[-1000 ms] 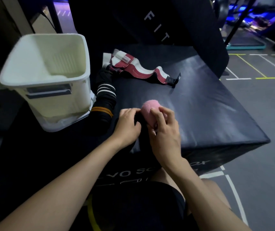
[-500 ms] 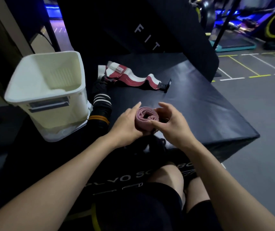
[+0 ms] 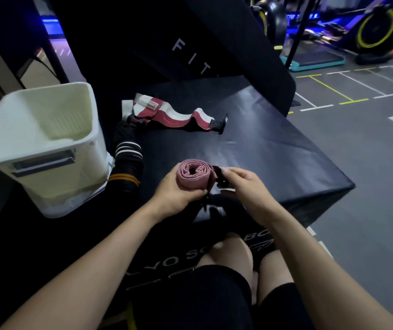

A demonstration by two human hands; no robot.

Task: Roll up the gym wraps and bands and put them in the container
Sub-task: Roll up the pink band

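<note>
Pink wrap (image 3: 191,176), now fully rolled at frame centre, clamped in left hand (image 3: 178,191); right hand (image 3: 243,184) apparently pinches its dark tail; container (image 3: 40,141) at left still awaits it

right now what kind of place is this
Most likely a gym: a big black padded box printed with partial "FIT" lettering, yellow-rimmed exercise machines at the back, and lines taped on the floor.

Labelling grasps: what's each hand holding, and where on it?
Left hand grips the rolled pink fabric wrap around its body. Right hand pinches the wrap's dark loose end.
</note>
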